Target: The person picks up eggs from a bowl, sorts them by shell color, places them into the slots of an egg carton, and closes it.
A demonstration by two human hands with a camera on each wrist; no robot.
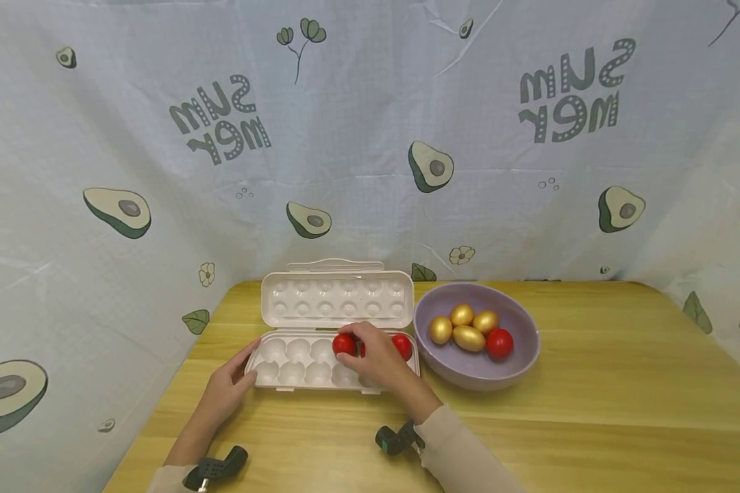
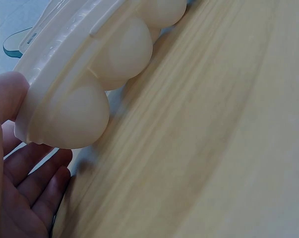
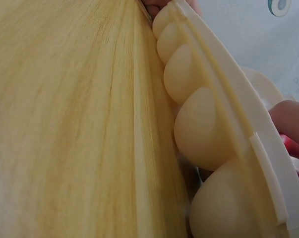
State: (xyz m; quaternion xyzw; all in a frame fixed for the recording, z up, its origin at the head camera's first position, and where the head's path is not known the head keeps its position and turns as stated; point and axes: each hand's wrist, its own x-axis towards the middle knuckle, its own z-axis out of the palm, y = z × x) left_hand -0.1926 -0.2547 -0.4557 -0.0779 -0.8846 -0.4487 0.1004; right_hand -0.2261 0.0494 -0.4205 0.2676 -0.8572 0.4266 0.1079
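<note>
A white plastic egg carton (image 1: 292, 387) lies with its lid (image 1: 338, 322) raised at the back. My left hand (image 1: 225, 392) holds its left end, the thumb at the front corner and a finger at the back one. In the left wrist view, the other fingers (image 2: 47, 183) spread below the rim. My right hand (image 1: 379, 356) pinches a red egg (image 1: 344, 344) between thumb and fingers, over the carton's back row. Another red egg (image 1: 401, 346) sits in the back row's right end. Between them, a further red one is mostly hidden by the right hand.
Just right of the carton stands a purple bowl (image 1: 527, 363) with several golden eggs (image 1: 469, 338) and one red egg (image 1: 500, 344). Everything rests on a wooden table (image 1: 617, 404). A printed curtain (image 1: 358, 130) hangs behind the table and along its sides.
</note>
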